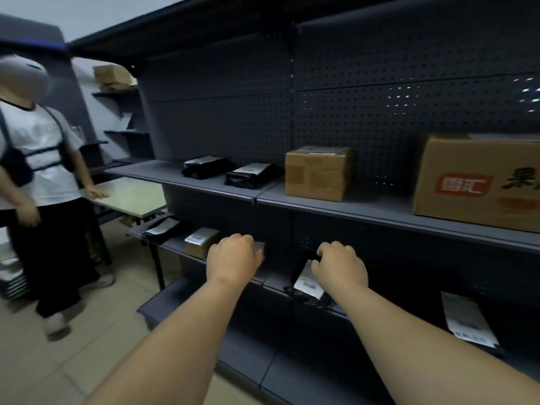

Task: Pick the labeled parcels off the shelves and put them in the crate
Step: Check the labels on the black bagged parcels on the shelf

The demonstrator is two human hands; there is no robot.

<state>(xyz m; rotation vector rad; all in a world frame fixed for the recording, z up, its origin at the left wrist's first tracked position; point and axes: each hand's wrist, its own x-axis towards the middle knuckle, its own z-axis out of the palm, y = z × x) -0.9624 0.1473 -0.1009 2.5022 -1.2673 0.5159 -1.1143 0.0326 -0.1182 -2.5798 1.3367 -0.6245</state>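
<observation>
At the far left a person (pixel 41 176) in a white shirt and dark trousers is standing on the tiled floor, one hand resting on the pale counter (pixel 131 197) that is butting against the shelving. Behind, on a high side shelf, brown packages (pixel 112 76) are sitting.

On the upper shelf (pixel 350 209), two black bags (pixel 206 166) (pixel 252 175) with white labels are lying side by side, then a small box (pixel 318 173), and well apart at the right edge a big carton (pixel 479 182) with red and black print.

On the middle shelf, a black bag (pixel 163 228) is lying at the left end, with a small labeled box (pixel 200 242) just beside it. The left hand (pixel 232 260) is reaching in next to that box, fingers curled over a dark item whose shape is mostly hidden; whether it is gripping it cannot be told. The right hand (pixel 339 267) is curling its fingers onto the top edge of a black labeled parcel (pixel 308 285), which is tilting up at the shelf's front lip. The two hands are apart, both arms stretching forward.

Lower right, another labeled parcel (pixel 467 323) is lying flat on the shelf below.
</observation>
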